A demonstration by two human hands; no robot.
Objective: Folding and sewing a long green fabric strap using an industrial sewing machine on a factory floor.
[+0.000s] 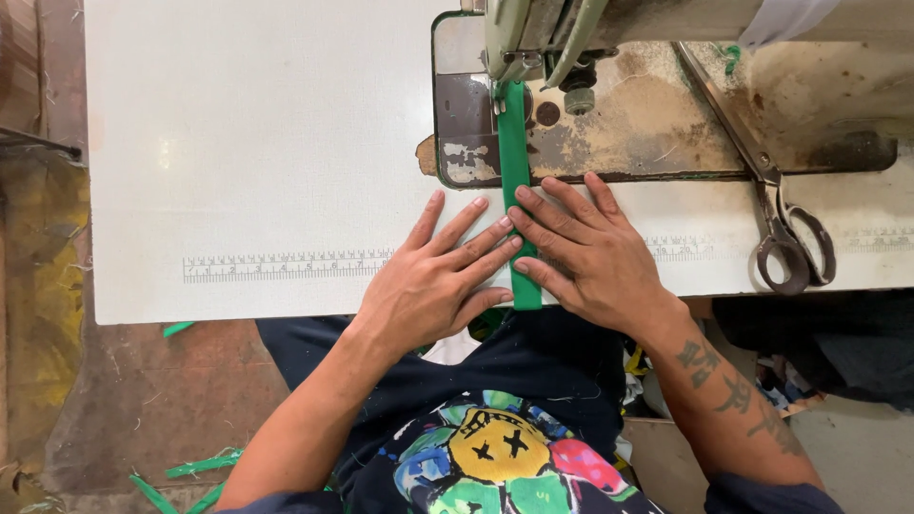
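Flat on the white surface (238, 143): left hand (433, 286) and right hand (590, 252), fingers spread, clamped on nothing, pressing a narrow green fabric strip (515, 152) between them. Strip's far end hidden under the worn sewing machine (533, 29), itself cut off above. Nearby, steel scissors (785, 233).

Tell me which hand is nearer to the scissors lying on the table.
Right. The right hand lies flat on the green strip, with the scissors a short way off to its right, untouched. The left hand rests on the strip's far side, farther away.
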